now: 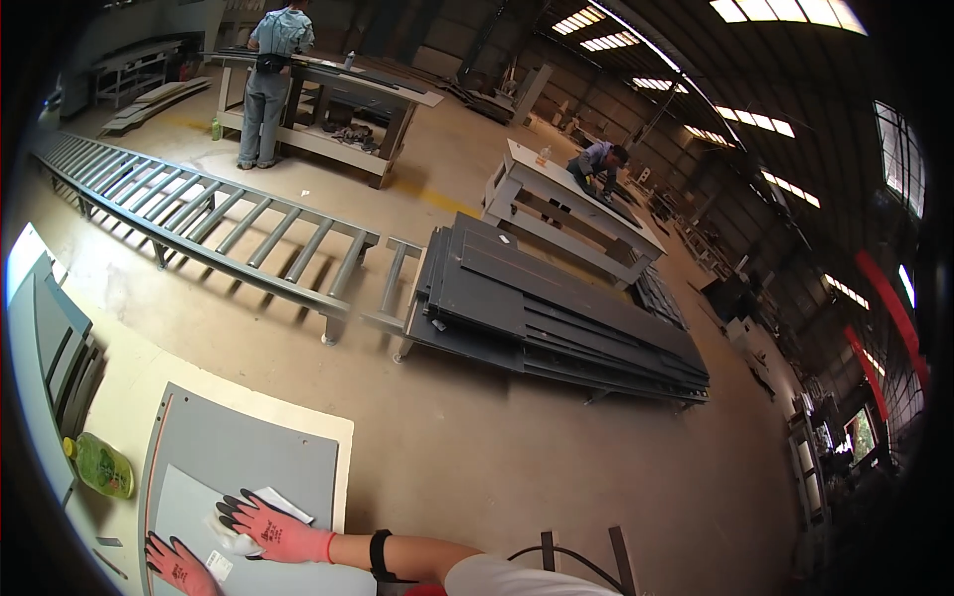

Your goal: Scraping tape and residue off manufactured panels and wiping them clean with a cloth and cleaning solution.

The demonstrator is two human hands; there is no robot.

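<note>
Both my hands wear pink gloves with black fingertips. Under my right hand (276,528) is a crumpled white cloth (235,539), held down against a light grey panel (189,507); its folds stick out on both sides of the glove. My left hand (180,566) lies near the lower edge with its fingers apart, resting on the same panel with nothing in it. Between the hands a small white label (220,565) sits on the surface. Beneath is a larger grey panel (238,427) with small holes near its corners, on a cream tabletop (341,447).
A green bottle with a yellow cap (102,466) lies left of the panels, near more stacked grey panels (50,343). Ahead are a roller conveyor (219,223) and a pile of dark panels (556,308). Two people work at farther benches (586,223).
</note>
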